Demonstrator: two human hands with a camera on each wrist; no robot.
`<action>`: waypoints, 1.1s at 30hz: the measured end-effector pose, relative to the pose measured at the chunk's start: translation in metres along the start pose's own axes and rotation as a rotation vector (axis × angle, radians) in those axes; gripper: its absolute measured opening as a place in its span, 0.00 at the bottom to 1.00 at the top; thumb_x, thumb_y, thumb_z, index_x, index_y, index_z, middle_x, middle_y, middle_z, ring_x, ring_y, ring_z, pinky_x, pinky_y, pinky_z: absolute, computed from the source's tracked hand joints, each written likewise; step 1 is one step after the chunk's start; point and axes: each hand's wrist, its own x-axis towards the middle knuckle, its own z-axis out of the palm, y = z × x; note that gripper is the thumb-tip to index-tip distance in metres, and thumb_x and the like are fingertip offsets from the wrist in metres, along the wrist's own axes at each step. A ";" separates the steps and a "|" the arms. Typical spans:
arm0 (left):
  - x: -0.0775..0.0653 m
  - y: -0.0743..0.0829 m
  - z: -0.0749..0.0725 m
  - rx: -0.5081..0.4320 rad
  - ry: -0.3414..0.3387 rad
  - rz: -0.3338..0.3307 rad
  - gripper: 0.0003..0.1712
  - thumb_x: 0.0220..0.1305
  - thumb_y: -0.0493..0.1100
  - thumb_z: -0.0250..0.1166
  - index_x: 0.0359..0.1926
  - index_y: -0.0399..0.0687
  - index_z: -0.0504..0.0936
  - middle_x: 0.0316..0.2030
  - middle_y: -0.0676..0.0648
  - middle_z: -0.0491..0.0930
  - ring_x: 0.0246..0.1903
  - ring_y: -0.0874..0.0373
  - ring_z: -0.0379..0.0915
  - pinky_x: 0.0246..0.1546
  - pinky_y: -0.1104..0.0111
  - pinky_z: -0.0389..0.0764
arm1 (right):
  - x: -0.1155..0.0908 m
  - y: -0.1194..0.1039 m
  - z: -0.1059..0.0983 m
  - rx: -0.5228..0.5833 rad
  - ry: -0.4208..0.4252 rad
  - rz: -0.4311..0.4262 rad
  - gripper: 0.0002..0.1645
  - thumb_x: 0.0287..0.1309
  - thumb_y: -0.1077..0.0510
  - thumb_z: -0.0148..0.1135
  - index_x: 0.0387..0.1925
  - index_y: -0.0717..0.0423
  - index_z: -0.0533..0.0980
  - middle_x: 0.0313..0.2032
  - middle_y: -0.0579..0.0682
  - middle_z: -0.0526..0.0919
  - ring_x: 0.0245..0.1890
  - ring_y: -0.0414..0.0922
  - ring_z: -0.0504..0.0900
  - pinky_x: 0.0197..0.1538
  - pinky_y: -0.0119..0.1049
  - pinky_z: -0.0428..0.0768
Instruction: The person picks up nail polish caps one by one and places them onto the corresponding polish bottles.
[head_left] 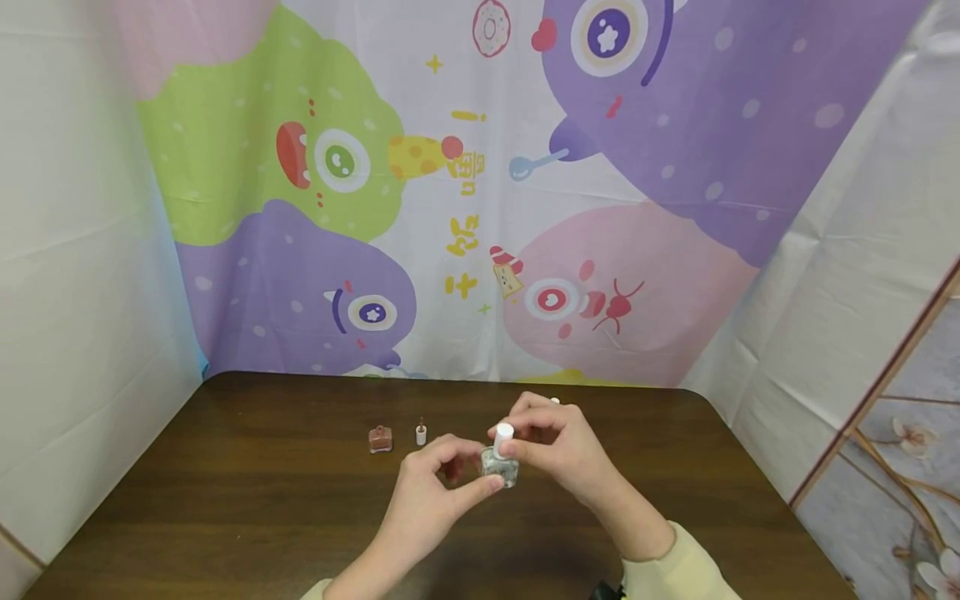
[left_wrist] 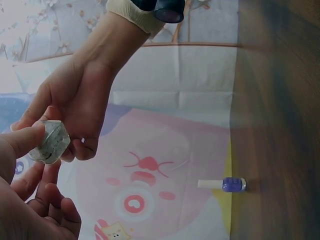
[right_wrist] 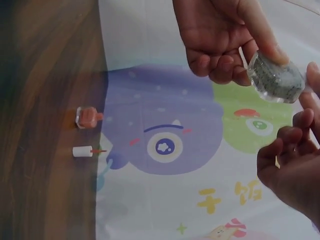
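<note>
Above the table, my left hand [head_left: 432, 492] pinches a clear nail polish bottle [head_left: 500, 469] with dark flecks between thumb and fingers. My right hand [head_left: 564, 442] grips the white cap [head_left: 504, 440] on top of that bottle between thumb and fingers. The bottle looks slightly tilted. In the right wrist view its flecked glass body [right_wrist: 276, 77] faces the camera, while the cap is hidden there. From the left wrist view, the bottle [left_wrist: 52, 142] sits between both hands.
Left of the hands stand an uncapped reddish-brown polish bottle [head_left: 380, 439] and its white cap with the brush pointing up [head_left: 421, 433]. A purple polish bottle [left_wrist: 233, 184] with a white cap stands behind my right hand. A cartoon curtain [head_left: 465, 333] hangs behind the dark wooden table [head_left: 247, 500].
</note>
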 end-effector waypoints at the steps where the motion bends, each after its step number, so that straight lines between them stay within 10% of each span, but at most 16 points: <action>1: 0.000 0.000 0.000 0.005 0.001 0.016 0.15 0.42 0.45 0.77 0.33 0.62 0.84 0.22 0.57 0.72 0.25 0.62 0.65 0.26 0.73 0.68 | 0.000 0.001 -0.001 0.011 -0.016 0.000 0.07 0.52 0.65 0.67 0.35 0.66 0.82 0.29 0.49 0.76 0.30 0.40 0.72 0.29 0.31 0.72; 16: -0.002 -0.003 -0.004 -0.017 -0.123 0.077 0.14 0.48 0.46 0.73 0.40 0.53 0.85 0.31 0.57 0.80 0.27 0.60 0.66 0.27 0.70 0.70 | 0.001 -0.001 -0.012 0.118 -0.330 -0.045 0.16 0.64 0.63 0.54 0.51 0.68 0.76 0.38 0.60 0.73 0.43 0.45 0.74 0.43 0.36 0.76; 33: -0.001 -0.004 -0.003 -0.012 -0.179 0.137 0.19 0.51 0.46 0.70 0.45 0.44 0.84 0.26 0.53 0.75 0.26 0.67 0.65 0.26 0.71 0.71 | 0.001 0.003 -0.011 0.082 -0.296 -0.191 0.09 0.62 0.67 0.56 0.41 0.65 0.80 0.33 0.55 0.75 0.38 0.44 0.77 0.33 0.35 0.78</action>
